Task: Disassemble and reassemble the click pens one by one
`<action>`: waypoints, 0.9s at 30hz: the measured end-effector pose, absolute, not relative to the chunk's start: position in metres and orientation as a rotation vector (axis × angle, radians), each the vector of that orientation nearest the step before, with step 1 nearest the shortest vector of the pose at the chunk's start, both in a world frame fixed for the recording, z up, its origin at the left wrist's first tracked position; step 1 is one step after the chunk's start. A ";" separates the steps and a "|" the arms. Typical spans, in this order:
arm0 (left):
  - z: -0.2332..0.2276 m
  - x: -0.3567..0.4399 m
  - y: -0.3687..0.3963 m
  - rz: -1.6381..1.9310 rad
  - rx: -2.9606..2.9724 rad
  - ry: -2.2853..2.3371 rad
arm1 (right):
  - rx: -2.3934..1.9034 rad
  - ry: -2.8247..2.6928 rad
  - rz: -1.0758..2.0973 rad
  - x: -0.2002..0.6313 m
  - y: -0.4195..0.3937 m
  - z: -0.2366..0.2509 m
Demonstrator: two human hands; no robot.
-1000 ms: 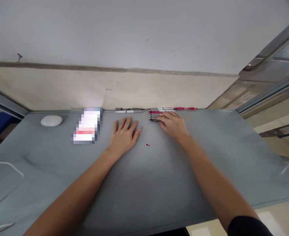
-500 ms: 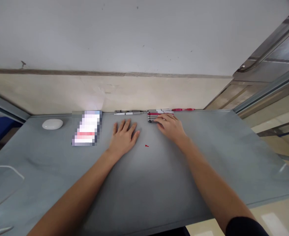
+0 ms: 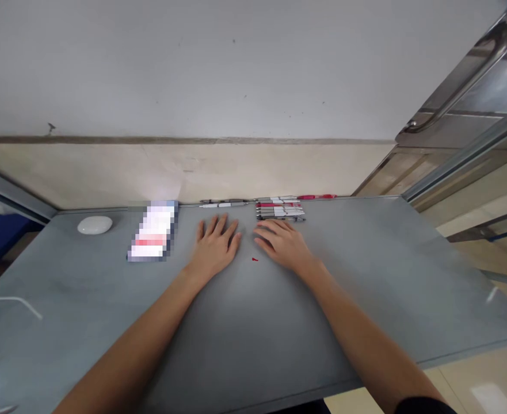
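Observation:
My left hand (image 3: 213, 248) lies flat on the grey tabletop with its fingers spread, holding nothing. Just beyond its fingertips, two pens (image 3: 222, 204) lie side by side near the wall. My right hand (image 3: 285, 244) also rests on the table, palm down, fingers stretched out and slightly apart. Directly in front of it is a stack of several pens (image 3: 281, 211), side by side, in white, red, grey and black. The black pen (image 3: 296, 218) is the nearest one to my right fingers. A red pen (image 3: 317, 197) lies along the wall at the right end.
A phone (image 3: 153, 233) with a blurred screen lies left of my left hand. Farther left sits a white rounded mouse (image 3: 95, 225). A small red mark (image 3: 255, 259) shows on the tabletop (image 3: 253, 328) between my hands. A white cable (image 3: 15, 300) lies at the left edge.
My right hand has let go of the pens, drawn back toward me and a little left, and flattened onto the table. My left hand stays in place.

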State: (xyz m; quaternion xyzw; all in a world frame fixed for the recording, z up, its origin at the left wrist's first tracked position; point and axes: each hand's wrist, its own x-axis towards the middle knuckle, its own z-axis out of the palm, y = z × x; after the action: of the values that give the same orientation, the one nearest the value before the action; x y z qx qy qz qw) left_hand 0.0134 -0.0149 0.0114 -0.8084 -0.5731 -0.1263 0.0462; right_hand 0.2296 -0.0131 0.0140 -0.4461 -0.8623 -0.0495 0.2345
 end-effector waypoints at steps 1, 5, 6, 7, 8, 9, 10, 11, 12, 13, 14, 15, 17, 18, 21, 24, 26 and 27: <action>0.013 0.014 -0.015 -0.372 -2.471 -1.759 | -1.217 -2.362 -0.120 0.230 -0.014 0.012; 0.015 0.013 -0.018 -0.344 -2.488 -1.758 | -1.173 -2.368 -0.022 0.233 -0.014 0.006; 0.015 0.013 -0.019 -0.340 -2.491 -1.752 | -1.153 -2.379 0.001 0.233 -0.013 0.005; 0.014 0.012 -0.020 -0.338 -2.495 -1.743 | -1.136 -2.386 0.020 0.234 -0.013 0.004; 0.014 0.011 -0.021 -0.337 -2.499 -1.732 | -1.127 -2.386 0.033 0.234 -0.013 0.004; 0.013 0.009 -0.021 -0.342 -2.504 -1.720 | -1.126 -2.381 0.044 0.235 -0.013 0.003; 0.012 0.008 -0.021 -0.354 -2.506 -1.706 | -1.130 -2.374 0.053 0.235 -0.013 0.003; 0.011 0.006 -0.021 -0.376 -2.508 -1.687 | -1.133 -2.369 0.063 0.235 -0.013 0.003; 0.011 0.005 -0.019 -0.408 -2.510 -1.664 | -1.137 -2.363 0.073 0.235 -0.013 0.002; 0.011 0.003 -0.017 -0.447 -2.513 -1.638 | -1.139 -2.358 0.083 0.234 -0.013 0.002; 0.012 0.002 -0.014 -0.493 -2.514 -1.609 | -1.141 -2.350 0.093 0.234 -0.013 0.001; 0.013 0.001 -0.009 -0.540 -2.517 -1.578 | -1.144 -2.344 0.102 0.234 -0.013 0.001; 0.016 0.000 0.002 -0.615 -2.504 -1.540 | -1.155 -2.330 0.114 0.235 -0.013 0.000; 0.017 0.000 0.009 -0.630 -2.496 -1.523 | -1.161 -2.328 0.118 0.235 -0.013 -0.001; 0.021 0.001 0.029 -0.633 -2.458 -1.509 | -1.165 -2.330 0.117 0.235 -0.013 -0.002; 0.023 0.003 0.045 -0.561 -2.438 -1.478 | -1.158 -2.320 0.110 0.235 -0.014 -0.001; 0.022 0.003 0.052 -0.498 -2.433 -1.465 | -1.156 -2.309 0.113 0.235 -0.014 0.000; 0.021 0.004 0.055 -0.473 -2.427 -1.468 | -1.155 -2.304 0.119 0.235 -0.014 0.001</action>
State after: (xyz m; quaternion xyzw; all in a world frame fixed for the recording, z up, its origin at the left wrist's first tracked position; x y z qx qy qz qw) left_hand 0.0039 0.0550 0.0213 -0.8366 -0.5058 -0.1630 0.1326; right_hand 0.2354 -0.0141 0.0010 -0.4301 -0.8580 0.0441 0.2771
